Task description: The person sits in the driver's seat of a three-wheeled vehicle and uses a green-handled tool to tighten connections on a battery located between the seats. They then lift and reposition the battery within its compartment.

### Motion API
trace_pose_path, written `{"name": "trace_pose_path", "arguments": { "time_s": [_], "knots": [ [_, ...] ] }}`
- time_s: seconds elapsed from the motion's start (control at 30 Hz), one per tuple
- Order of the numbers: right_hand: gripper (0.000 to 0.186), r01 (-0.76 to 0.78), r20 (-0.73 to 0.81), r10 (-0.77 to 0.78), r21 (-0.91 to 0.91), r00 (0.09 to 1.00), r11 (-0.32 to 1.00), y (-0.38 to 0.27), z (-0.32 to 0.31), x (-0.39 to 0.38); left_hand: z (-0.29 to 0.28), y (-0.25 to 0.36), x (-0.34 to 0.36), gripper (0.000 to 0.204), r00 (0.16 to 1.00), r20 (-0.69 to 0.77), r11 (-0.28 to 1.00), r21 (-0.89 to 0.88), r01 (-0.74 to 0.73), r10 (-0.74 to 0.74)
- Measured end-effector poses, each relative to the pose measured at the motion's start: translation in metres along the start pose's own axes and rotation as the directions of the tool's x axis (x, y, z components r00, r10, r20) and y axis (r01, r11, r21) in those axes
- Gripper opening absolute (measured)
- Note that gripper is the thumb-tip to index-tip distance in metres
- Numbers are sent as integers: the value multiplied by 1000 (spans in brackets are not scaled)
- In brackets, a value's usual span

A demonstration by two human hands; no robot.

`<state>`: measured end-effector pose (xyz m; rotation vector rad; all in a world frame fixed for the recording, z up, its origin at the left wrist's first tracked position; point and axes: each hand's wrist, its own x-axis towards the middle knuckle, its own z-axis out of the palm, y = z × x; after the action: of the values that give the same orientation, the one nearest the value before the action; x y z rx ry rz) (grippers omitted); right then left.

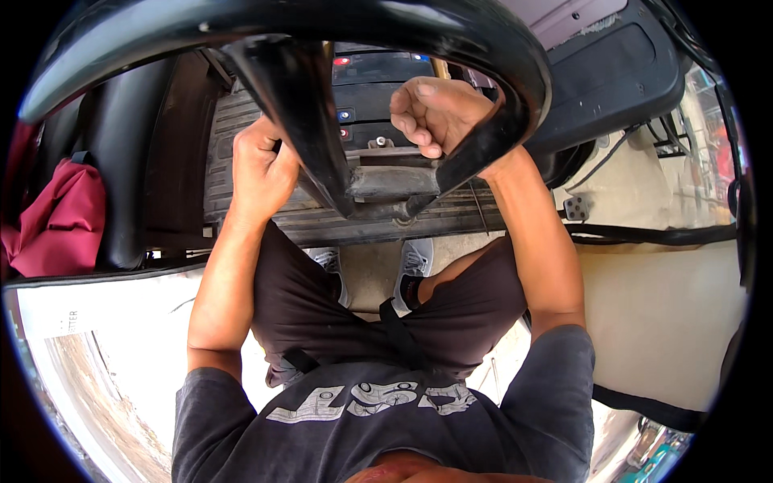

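Note:
A thick black tubular frame (pixel 306 121) rises in front of me, its bars crossing over an open compartment. My left hand (pixel 262 173) is closed, just left of the slanted bar. Its fingertips are hidden, and what it holds, if anything, cannot be made out. Inside the right bend of the frame is my right hand (pixel 441 113), palm partly showing. Its fingers are loosely curled and apart, with nothing visible in them. Black batteries (pixel 372 71) with red and blue terminals lie beyond the frame, between my hands. A small metal bolt (pixel 381 142) stands near the frame's lower plate.
A ribbed black floor mat (pixel 322 232) runs across in front of my shoes. At the left, a maroon cloth bag (pixel 60 213) hangs beside a black padded seat (pixel 129 161). A large black panel (pixel 608 84) extends at the far right, above a pedal (pixel 576 208).

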<state>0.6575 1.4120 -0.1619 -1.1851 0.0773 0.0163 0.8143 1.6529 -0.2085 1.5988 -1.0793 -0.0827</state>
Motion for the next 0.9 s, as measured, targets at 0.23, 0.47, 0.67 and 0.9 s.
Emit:
{"name": "trace_pose_path", "arguments": {
  "time_s": [0.23,0.47,0.67,0.9],
  "knots": [
    [39,3,1,-3,-26,1000,1000,0,0,1,8,18,10,21,999,27,968,249,38,-46],
    [39,-2,9,2,-36,1000,999,-1,1,1,6,8,12,23,998,61,944,329,-33,14],
    [40,2,-15,-3,-47,1000,999,0,1,2,7,12,15,22,993,107,899,438,-4,-48],
    [39,-16,-30,17,3,999,1000,4,-1,3,9,27,25,20,985,127,934,351,65,-116]
  ]
}}
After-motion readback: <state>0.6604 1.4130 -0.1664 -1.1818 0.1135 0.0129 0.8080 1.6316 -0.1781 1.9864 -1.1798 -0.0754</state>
